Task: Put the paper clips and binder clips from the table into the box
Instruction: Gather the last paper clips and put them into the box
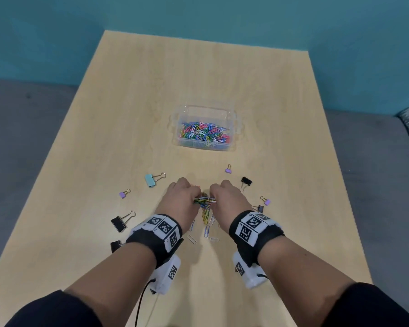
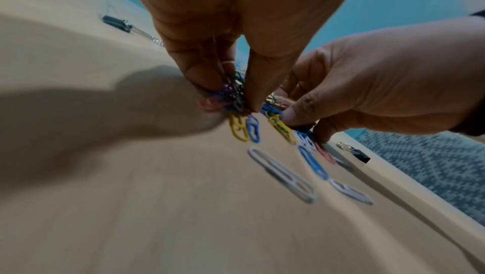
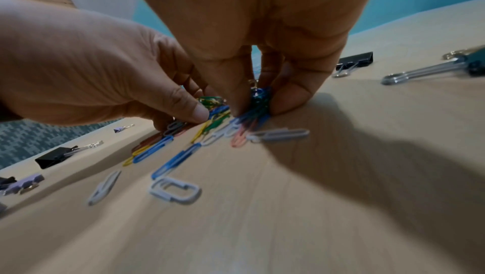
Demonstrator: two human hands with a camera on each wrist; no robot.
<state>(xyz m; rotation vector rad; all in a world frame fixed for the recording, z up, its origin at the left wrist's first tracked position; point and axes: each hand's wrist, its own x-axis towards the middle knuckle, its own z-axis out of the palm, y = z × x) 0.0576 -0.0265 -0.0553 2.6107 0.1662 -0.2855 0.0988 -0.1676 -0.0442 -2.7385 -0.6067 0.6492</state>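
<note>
Fingers (image 2: pixel 204 75) seemingly pinching paper clips (image 2: pixel 228 100)

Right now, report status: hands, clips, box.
Left hand and right hand both pinching a bunch of paper clips. Box part-filled. Binder clips scattered on table. Path clear.
</note>
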